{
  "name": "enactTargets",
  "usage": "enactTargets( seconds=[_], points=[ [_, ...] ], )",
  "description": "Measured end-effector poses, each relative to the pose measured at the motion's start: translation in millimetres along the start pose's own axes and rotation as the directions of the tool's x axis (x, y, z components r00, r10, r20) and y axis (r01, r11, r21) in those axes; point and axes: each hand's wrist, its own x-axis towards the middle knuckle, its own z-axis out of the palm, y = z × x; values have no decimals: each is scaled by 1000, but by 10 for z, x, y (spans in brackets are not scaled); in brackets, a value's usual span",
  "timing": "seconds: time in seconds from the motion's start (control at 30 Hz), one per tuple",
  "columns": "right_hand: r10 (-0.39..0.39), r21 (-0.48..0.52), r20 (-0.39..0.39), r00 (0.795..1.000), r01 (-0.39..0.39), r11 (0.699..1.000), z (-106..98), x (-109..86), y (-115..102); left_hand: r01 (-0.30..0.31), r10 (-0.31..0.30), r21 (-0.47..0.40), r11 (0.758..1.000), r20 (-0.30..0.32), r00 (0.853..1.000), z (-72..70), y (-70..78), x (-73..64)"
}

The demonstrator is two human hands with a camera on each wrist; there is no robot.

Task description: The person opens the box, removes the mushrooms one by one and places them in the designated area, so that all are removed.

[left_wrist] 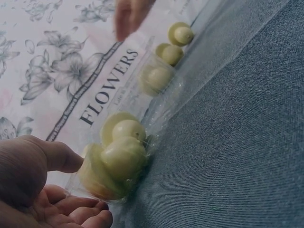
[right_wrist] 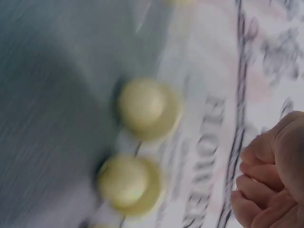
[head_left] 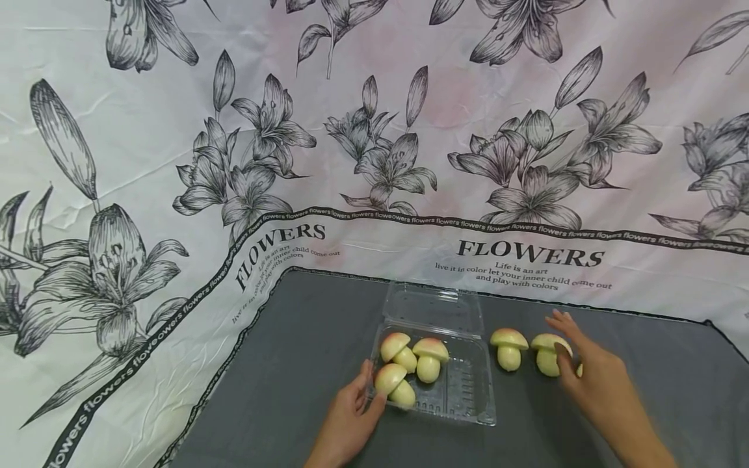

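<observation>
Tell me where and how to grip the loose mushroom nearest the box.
Pinch this mushroom by the sides of its stem, likely best from above and the near side: the stem is narrower than the cap and points to that side. The box and the next mushroom closely flank its cap.

mushroom shapes are pale yellow-green, some reddish up top. table is dark grey, cloth past its far edge is white with black floral print.
</observation>
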Motion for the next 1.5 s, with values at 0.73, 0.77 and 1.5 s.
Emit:
enactTargets(
  seconds=[0.73,0.77,1.5],
  points=[
    [-169,234,409,897,76,969,698,288,-898,14,-14,7,1000,4,1000,-17,10,8],
    [-168,219,419,892,80,972,725,279,-895,18,-18,11,1000,2,1000,-18,10,11],
    [-281,254,413,866,187,949,999,196,-858,55,-55,-6,998,-18,998,19,-7,35]
  ],
)
